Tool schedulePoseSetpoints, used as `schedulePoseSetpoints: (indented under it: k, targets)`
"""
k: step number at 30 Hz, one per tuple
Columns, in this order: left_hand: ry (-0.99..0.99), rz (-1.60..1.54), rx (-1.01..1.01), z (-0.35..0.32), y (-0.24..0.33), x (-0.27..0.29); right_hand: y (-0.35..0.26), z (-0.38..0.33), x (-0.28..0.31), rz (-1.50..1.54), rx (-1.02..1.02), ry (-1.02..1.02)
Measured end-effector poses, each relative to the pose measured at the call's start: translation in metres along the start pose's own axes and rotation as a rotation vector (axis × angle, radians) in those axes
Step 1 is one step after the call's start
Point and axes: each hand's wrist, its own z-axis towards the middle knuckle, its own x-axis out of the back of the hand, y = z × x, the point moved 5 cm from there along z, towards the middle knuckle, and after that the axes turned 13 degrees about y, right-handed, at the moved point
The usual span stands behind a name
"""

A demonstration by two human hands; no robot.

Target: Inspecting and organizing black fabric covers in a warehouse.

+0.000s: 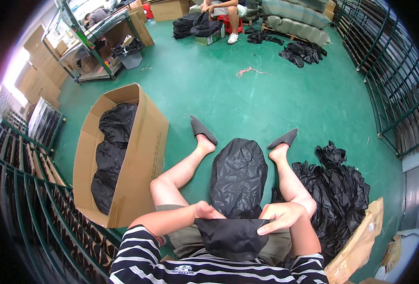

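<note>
A piece of thin black fabric, bag-like in shape, is stretched between my hands above my lap. My right hand grips its right upper edge, the thumb lying over the front. At the left upper edge my left hand holds the same piece, its fingers mostly hidden behind the cloth. Between my legs, on the floor, lies a rounded stack of flat black fabric pieces. A loose, crumpled heap of black fabric pieces spreads beside my right leg.
An open cardboard box holding black fabric stands at my left. Flattened cardboard lies by the heap. Metal racks line the right side, more the left. A person sits farther off beside black piles.
</note>
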Motion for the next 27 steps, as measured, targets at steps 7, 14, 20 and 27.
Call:
schedulePoseSetpoints:
  k: [7,14,20,27]
  targets:
    - [-0.005,-0.101,0.159,0.003,-0.009,-0.002,0.021,-0.021,0.014,-0.039,-0.017,0.085]
    - [-0.009,-0.233,0.355,0.008,-0.026,-0.004,0.021,-0.028,0.015,-0.007,-0.042,0.008]
    - [-0.008,-0.319,0.491,0.011,-0.032,-0.013,0.020,-0.033,0.008,0.011,0.000,-0.045]
    - [-0.008,0.116,0.467,-0.009,-0.021,-0.013,0.029,-0.059,0.016,-0.084,0.046,-0.175]
